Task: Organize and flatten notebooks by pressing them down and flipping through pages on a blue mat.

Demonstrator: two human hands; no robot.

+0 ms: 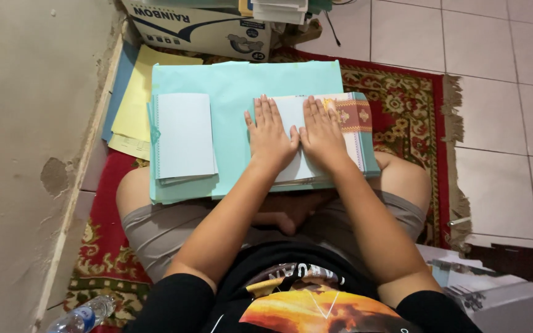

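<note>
Pale turquoise paper [242, 86] is being used as a work surface across the lap, and on it a stack of white sheets [291, 117] is being pressed flat. The left hand [271, 134] and the right hand [323, 132] are being laid side by side on the stack, palms down, fingers straight and nearly touching, with nothing gripped; the pressure seems meant to keep the sheets squared and a fold creased. Just right of the right hand, a patterned red-and-cream cover [354, 116] is being left exposed at the stack's edge. Well to the left of the left hand, a second booklet pile [184, 137] is being kept apart, its edges roughly squared. Beyond the fingertips, a cardboard box [198, 28] is closing off the far side, while yellow sheets [134, 102] are being crowded against the wall. Open room is being left between the two piles and on the tiled floor [501, 92] to the right, past the red rug [414, 98].
</note>
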